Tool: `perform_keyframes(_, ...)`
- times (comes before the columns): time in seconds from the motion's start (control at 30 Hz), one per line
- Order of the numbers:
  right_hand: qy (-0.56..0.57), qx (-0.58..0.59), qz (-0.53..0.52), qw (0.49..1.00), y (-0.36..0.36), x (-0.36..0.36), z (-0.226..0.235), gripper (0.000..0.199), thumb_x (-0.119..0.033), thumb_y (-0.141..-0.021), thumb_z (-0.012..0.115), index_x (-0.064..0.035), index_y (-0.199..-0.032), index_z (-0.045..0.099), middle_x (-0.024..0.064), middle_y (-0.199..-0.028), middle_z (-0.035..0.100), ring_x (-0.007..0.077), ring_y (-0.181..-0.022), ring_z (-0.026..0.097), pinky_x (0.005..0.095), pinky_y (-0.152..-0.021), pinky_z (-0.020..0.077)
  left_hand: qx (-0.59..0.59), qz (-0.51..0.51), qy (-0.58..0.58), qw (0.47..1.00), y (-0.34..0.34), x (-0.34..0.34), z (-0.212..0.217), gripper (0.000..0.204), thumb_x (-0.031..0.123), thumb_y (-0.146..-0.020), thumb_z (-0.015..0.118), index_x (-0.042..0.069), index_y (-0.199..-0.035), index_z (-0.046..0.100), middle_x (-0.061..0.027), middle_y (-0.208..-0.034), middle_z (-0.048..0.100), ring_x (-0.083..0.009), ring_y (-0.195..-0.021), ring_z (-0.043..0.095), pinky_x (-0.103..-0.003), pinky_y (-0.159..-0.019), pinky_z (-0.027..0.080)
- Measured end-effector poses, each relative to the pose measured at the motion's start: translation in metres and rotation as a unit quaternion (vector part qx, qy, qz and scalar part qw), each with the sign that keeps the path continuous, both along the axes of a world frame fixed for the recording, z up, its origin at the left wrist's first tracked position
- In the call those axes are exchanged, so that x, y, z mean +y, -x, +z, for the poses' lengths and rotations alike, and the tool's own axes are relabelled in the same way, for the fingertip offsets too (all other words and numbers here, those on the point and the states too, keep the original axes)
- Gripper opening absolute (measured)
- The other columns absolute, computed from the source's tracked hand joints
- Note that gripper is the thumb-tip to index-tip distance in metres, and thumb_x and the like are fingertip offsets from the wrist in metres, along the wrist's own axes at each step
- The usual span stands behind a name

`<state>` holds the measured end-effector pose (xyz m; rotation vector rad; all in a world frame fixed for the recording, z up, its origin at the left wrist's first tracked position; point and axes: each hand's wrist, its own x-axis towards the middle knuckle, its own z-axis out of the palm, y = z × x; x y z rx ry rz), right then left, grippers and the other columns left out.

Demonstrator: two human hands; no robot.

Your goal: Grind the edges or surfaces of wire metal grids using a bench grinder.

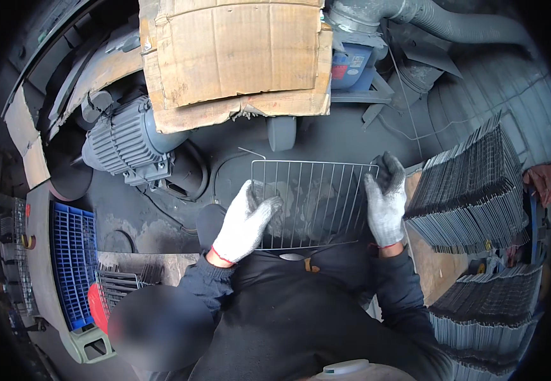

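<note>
A rectangular wire rack [311, 203] with thin parallel bars is held in front of my body, above my lap. My left hand [242, 222], in a whitish glove, grips its left side with the thumb over the bars; the fingers behind are partly hidden. At the rack's right edge is my right hand [386, 200], gloved too, with dark, soiled fingertips. Its thumb and curled fingers bracket the upper right corner. A single bent wire end [250, 153] sticks out past the rack's upper left corner.
Tall stacks of dark wire racks [469, 190] stand on my right, with another stack [488, 311] nearer. Ahead, cardboard [240, 57] covers a machine beside an electric motor [126, 136]. A blue plastic crate [74, 254] and another person's blurred head [161, 327] are at left.
</note>
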<state>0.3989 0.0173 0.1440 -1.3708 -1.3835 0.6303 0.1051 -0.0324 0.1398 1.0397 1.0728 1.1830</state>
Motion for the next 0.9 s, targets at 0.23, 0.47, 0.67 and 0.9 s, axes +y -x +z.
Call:
perform_keyframes(0.23,-0.05,-0.157,0.273,0.948,0.031,-0.004,0.049,0.04,0.0,-0.087,0.081,-0.0014,-0.126,0.071,0.013,-0.115,0.078,0.0233,-0.113,0.072,0.0379,-0.101,0.056,0.326,-0.057,-0.263,0.906,-0.004,0.002,0.047,0.025,0.007,-0.095,0.076,-0.002,-0.115,0.064,-0.0139,-0.093,0.072,-0.025,-0.082,0.069,-0.036,-0.078,0.055)
perform_keyframes(0.47,-0.03,0.334,0.008,0.942,0.013,-0.012,-0.023,0.014,-0.004,-0.107,0.064,-0.0043,-0.12,0.065,0.0064,-0.108,0.071,0.0177,-0.099,0.07,0.0358,-0.088,0.0612,0.185,0.294,-0.166,0.923,-0.045,-0.032,0.003,0.099,0.006,-0.08,0.091,0.004,-0.16,0.032,-0.0203,-0.154,0.047,-0.0299,-0.139,0.053,-0.045,-0.111,0.05)
perform_keyframes(0.67,0.078,0.578,0.083,0.808,0.06,-0.038,-0.063,0.031,-0.016,-0.108,0.065,0.0006,-0.133,0.056,0.0173,-0.119,0.067,0.0323,-0.107,0.07,0.0531,-0.104,0.0589,-0.212,0.26,0.027,0.942,-0.065,0.002,-0.049,0.057,-0.001,-0.099,0.069,0.006,-0.151,0.047,-0.0085,-0.129,0.065,-0.0201,-0.11,0.068,-0.036,-0.094,0.06)
perform_keyframes(0.9,0.182,0.451,0.059,0.872,0.032,-0.038,-0.088,0.04,-0.001,-0.108,0.057,-0.0012,-0.148,0.054,0.0154,-0.139,0.065,0.0287,-0.122,0.068,0.0469,-0.107,0.0572,-0.183,0.213,0.016,0.96,-0.038,0.018,-0.077,0.006,0.002,-0.106,0.064,0.008,-0.104,0.062,-0.0034,-0.087,0.068,-0.0125,-0.073,0.064,-0.029,-0.067,0.054)
